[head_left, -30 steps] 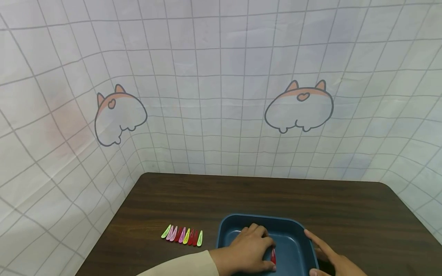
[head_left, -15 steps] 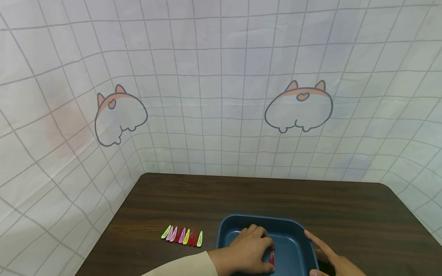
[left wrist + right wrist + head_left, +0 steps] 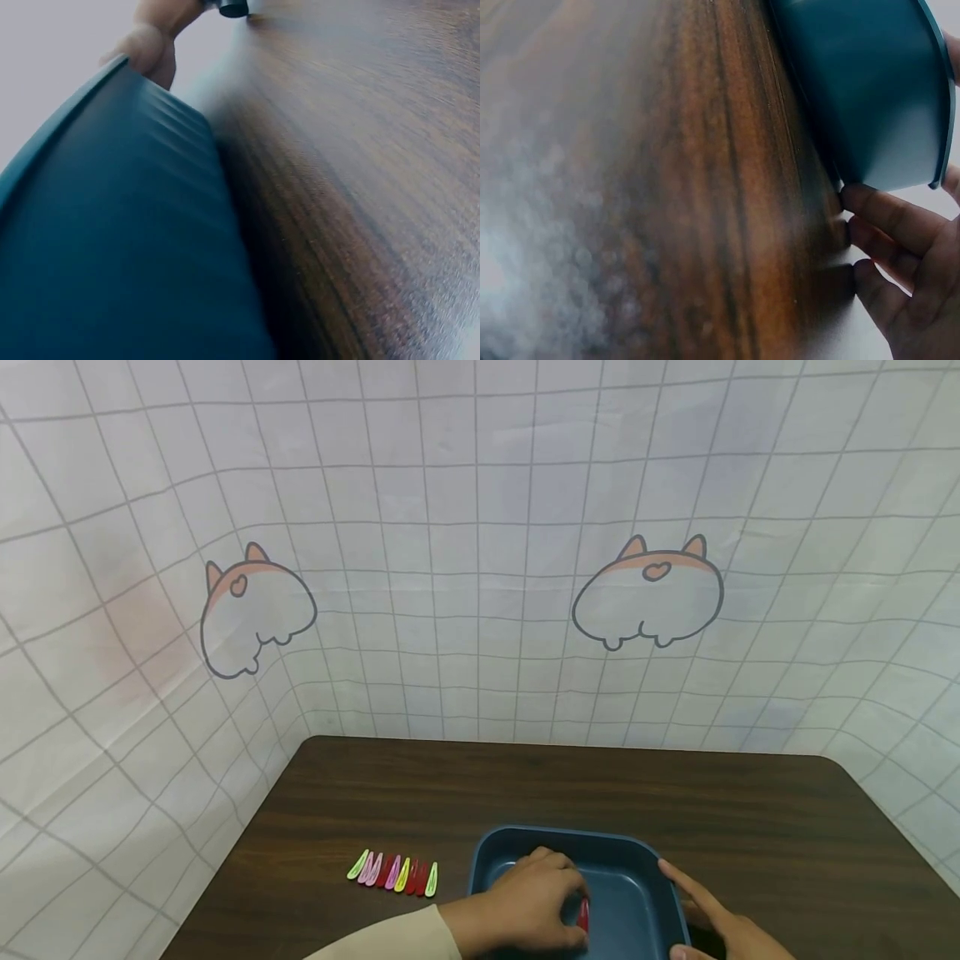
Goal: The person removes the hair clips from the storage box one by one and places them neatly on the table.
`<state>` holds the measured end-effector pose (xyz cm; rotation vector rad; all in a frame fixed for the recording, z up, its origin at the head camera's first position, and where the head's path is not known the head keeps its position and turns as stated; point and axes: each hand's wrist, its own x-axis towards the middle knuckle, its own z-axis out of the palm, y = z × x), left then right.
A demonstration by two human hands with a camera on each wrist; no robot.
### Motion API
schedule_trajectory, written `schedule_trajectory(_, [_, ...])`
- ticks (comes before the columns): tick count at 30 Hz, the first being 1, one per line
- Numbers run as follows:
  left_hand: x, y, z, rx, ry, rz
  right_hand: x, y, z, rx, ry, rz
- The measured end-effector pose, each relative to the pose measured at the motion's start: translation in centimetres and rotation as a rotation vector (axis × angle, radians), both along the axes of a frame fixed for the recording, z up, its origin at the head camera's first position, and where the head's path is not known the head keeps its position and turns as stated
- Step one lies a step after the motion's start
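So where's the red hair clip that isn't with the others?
In the head view the red hair clip is inside the blue tray, under the left hand's fingertips, right of the row of clips.

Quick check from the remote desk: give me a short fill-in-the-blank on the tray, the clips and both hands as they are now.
1. The left hand pinches a ____ hair clip inside the tray.
2. The tray is dark ____.
3. The right hand rests against the tray's ____ side.
4. The row of hair clips lies on the ____, left of the tray.

Missing words: red; blue; right; table
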<state>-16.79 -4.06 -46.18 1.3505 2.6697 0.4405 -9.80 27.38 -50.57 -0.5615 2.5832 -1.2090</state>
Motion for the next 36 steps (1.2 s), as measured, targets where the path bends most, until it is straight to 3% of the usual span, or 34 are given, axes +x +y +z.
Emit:
schedule_trajectory(7, [-0.5,-0.9,1.0,0.03,-0.04,-0.002,0.0,-0.1,0.3,0.001,-0.014,-0.006])
schedule_trajectory(18, [-1.2,-2.9,2.9,0.064,-0.042,0.024,0.5,-0.2,0.3,0.006,0.057,0.0])
schedule_trajectory(29, [-1.5,-5.6,3.8,0.117,-0.023,0.045,0.5,-0.3,0.3,0.001,0.018,-0.004])
schedule_trajectory(36, [-1.8,-7.3,4.1,0.163,-0.055,0.085,0.5,-0.4,0.5,-0.018,-0.009,0.008])
